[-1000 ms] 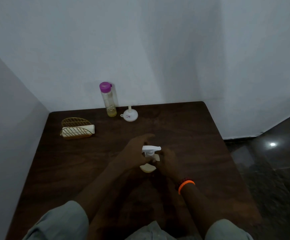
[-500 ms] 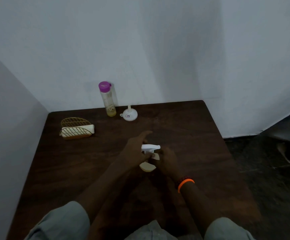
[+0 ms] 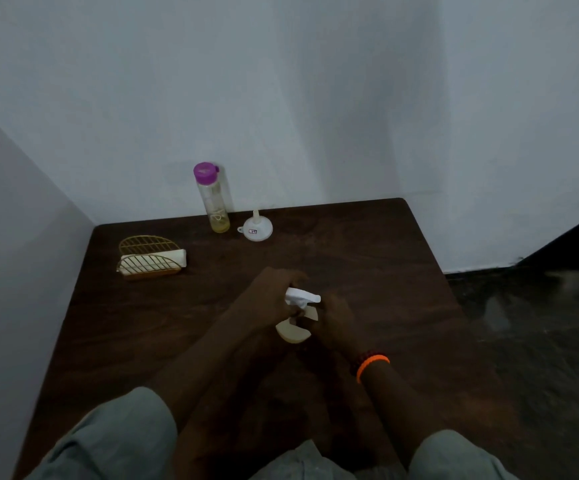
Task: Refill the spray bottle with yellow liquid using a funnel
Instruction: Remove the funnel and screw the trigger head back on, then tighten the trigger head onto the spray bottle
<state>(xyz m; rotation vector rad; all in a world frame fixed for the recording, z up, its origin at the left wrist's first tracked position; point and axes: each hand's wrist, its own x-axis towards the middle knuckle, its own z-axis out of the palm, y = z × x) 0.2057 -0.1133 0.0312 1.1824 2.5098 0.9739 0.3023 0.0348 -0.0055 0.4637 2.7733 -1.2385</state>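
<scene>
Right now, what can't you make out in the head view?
- Spray bottle body: mostly covered by both hands; fill level unreadable.
- Whether the white spray head is unscrewed yet: its neck is hidden by the left hand and right hand.
- Label on the funnel: too small to read.
- Near table edge: hidden by arms and sleeves.

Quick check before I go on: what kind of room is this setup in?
Probably a plain indoor room corner, set up as a small work spot: a dark wooden table pushed against bare white walls, with a dark glossy floor on the right.
</scene>
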